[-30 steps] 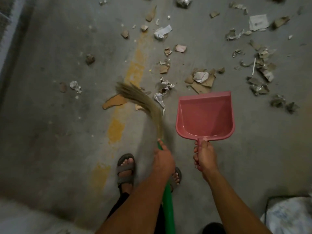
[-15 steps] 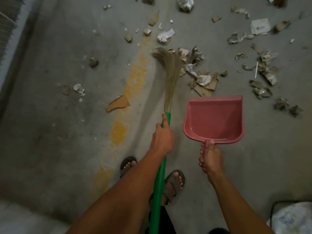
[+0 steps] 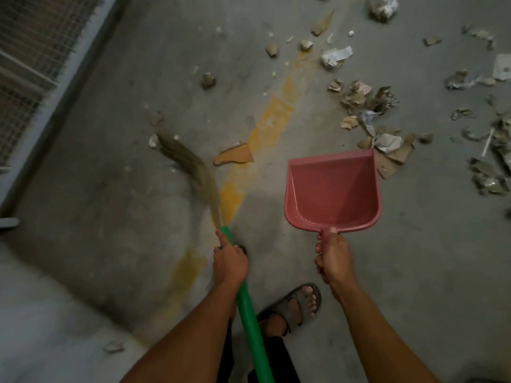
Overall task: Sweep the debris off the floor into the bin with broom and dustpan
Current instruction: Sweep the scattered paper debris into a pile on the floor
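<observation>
My left hand (image 3: 230,261) grips the green handle of a broom (image 3: 249,313). Its straw bristles (image 3: 188,164) curve away to the far left over the concrete floor, and their tips lie beside a small white scrap (image 3: 153,140). My right hand (image 3: 333,258) holds the handle of a pink dustpan (image 3: 331,194), which is empty and faces away from me. A heap of crumpled paper and cardboard debris (image 3: 387,139) lies just past the pan's far right corner. A flat cardboard piece (image 3: 235,156) lies between bristles and pan. The bin is out of view.
More debris is scattered across the far floor, among it a crumpled paper (image 3: 336,56) and scraps at the right (image 3: 489,181). A mesh fence with a pale kerb (image 3: 41,87) runs along the left. A worn yellow line (image 3: 271,123) crosses the floor. My sandalled foot (image 3: 298,302) stands between my arms.
The broom has swung from the debris heap in the middle back out to the far left. The dustpan has stayed close to the heap. The view has shifted left, and the fence now shows.
</observation>
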Motion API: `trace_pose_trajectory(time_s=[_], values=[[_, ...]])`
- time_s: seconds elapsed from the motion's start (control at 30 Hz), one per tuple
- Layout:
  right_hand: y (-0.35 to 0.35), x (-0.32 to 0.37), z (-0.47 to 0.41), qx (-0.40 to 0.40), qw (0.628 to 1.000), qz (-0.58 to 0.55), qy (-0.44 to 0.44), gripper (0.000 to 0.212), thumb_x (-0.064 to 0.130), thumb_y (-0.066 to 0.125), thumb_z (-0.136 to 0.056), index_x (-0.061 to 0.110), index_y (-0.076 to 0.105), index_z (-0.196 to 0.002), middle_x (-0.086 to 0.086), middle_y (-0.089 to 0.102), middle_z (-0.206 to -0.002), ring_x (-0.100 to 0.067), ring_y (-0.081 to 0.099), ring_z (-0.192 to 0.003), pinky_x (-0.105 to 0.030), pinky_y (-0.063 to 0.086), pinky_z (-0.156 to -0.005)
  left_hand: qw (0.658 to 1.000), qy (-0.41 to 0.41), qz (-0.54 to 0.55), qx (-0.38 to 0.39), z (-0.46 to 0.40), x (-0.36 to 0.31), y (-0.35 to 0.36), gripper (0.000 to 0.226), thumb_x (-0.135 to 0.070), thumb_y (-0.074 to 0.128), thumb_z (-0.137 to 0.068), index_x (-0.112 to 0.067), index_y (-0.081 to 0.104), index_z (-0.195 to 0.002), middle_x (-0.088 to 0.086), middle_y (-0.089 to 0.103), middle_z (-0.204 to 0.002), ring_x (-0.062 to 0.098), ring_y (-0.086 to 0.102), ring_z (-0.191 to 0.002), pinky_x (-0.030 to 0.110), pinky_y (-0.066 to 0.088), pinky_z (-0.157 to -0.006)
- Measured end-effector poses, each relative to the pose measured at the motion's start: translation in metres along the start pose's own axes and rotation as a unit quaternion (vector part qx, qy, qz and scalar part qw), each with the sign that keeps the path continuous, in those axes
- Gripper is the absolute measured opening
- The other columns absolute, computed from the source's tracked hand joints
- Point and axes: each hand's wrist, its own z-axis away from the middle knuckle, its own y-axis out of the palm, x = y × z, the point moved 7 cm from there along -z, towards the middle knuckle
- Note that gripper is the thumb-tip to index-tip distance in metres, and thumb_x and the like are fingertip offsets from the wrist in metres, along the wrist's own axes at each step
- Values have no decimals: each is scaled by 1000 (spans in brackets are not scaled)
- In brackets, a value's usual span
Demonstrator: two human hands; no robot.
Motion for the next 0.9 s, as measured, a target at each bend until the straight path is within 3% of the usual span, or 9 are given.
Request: trace_pose_trajectory(time_s=[0.17,0.3,0.47,0.53,0.7,0.8,0.9], values=[[12,-15,0,-6,1000,28,5,52,56,36,-110,13,65,-102,-4,61,-78,-16,50,-53,-21,35,-39,990,104,-45,81,-2,-42,30,75,-31,40,-111,-25,-7,-169,22,51,-145,42,59,-123,50,47,-101],[5,-21,-3,-37,999,37,3,52,55,36,-110,13,66,-101,-7,61,-81,-19,51,-54,-27,39,-43,967,211,-49,136,-4,-87,43,75,-31,40,-110,-30,-7,-168,22,45,-147,43,55,-125,50,46,-103],[-2,-11,-1,-78,996,33,-7,54,57,33,-110,14,66,-103,-9,62,-83,-20,52,-54,-28,40,-44,947,307,2,95,-3,-111,14,79,-32,46,-109,-36,-7,-167,13,50,-121,32,57,-102,45,52,-89],[6,-2,4,-80,996,35,-16,55,57,33,-110,13,66,-103,-10,62,-83,-19,52,-53,-28,39,-43,946,315,40,63,-5,-102,-5,80,-31,47,-108,-39,-6,-167,10,50,-120,30,58,-99,44,53,-84],[59,24,22,-24,998,35,-38,57,58,35,-111,10,65,-103,-7,59,-80,-15,46,-48,-23,36,-39,964,239,106,-48,-30,-37,-57,76,-32,46,-109,-35,-1,-169,12,52,-136,34,60,-110,44,52,-89],[105,38,32,21,997,46,-54,55,54,36,-112,8,64,-104,-7,57,-78,-13,44,-46,-24,35,-40,977,127,143,-99,-54,20,-88,76,-33,45,-110,-35,-4,-168,12,52,-135,36,60,-112,43,51,-90],[149,46,41,65,994,63,-65,55,53,36,-113,7,64,-104,-6,56,-76,-13,43,-45,-24,34,-41,978,10,152,-140,-76,86,-110,77,-27,48,-108,-21,3,-170,21,53,-134,44,60,-113,48,49,-93]])
